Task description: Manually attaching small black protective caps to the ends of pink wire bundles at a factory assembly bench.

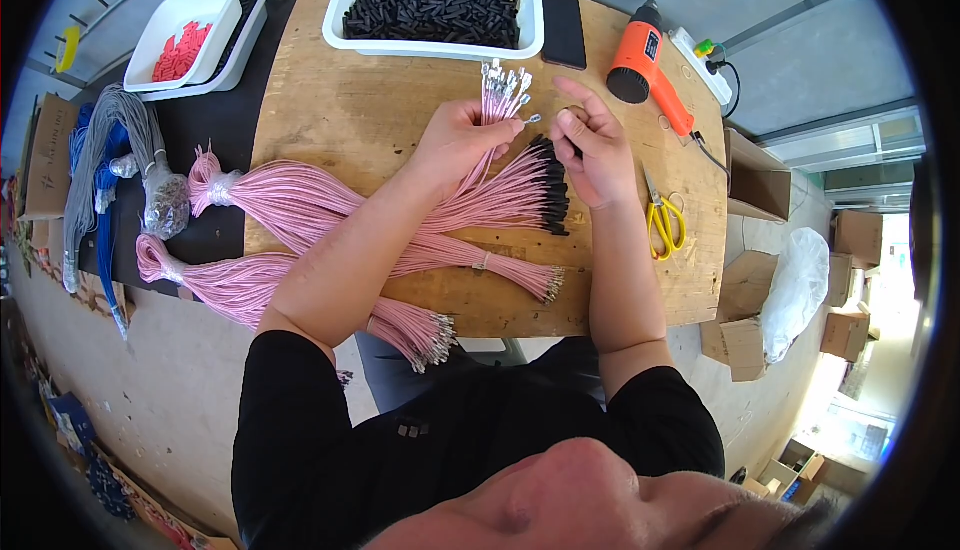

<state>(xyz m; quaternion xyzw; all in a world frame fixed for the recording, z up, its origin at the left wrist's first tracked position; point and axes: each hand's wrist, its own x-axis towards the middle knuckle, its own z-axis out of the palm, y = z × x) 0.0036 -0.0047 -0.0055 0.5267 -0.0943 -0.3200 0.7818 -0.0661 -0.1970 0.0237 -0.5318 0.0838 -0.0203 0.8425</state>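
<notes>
Upright in my left hand [462, 145] is a bunch of pink wires [494, 102], its fingers closed round them below the bare metal terminals [510, 80]. One terminal leans out to the right, towards my right hand [595, 145]. That hand is apart from the bunch, index finger raised, thumb pressed to the curled fingers; whatever they pinch is too small to make out. Beneath my hands, pink wires [490, 208] fan across the table, their ends covered by black sleeves [553, 190]. Nearer me lie more pink bundles with bare terminals [548, 282].
A white tray [440, 48] of black sleeves stands at the back, beside a dark phone [563, 30]. On the right are an orange heat gun [640, 65], a power strip [700, 65] and yellow scissors [662, 225]. Grey wires [120, 115] and a tray of red sleeves [183, 53] lie left.
</notes>
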